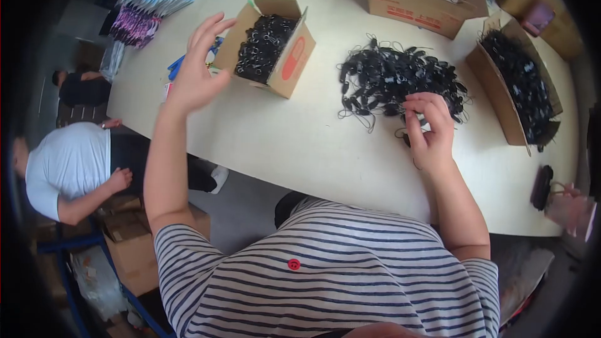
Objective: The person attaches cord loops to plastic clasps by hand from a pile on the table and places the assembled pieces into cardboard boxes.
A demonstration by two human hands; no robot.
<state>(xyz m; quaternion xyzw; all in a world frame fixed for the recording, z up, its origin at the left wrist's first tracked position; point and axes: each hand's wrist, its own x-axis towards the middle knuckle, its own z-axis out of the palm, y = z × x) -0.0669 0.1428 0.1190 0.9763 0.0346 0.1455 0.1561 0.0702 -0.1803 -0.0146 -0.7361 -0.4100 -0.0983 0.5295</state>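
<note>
My left hand [199,72] is raised beside the left edge of a small open cardboard box [300,56], fingers apart and nothing between them. Black pieces with metal clasps [266,47] fill that box. To the right, a loose pile of black clips with thin cord loops [394,75] lies on the table. My right hand [431,128] is at the pile's lower edge, its thumb and fingers drawn together. A black clip with a loop hangs by the fingers, partly hidden by them.
A long cardboard box [498,97] of black clips stands at the right, another carton [407,6] at the back. Blue and pink packets [156,0] lie at the far left of the white table [300,144]. Two people are beyond the left edge.
</note>
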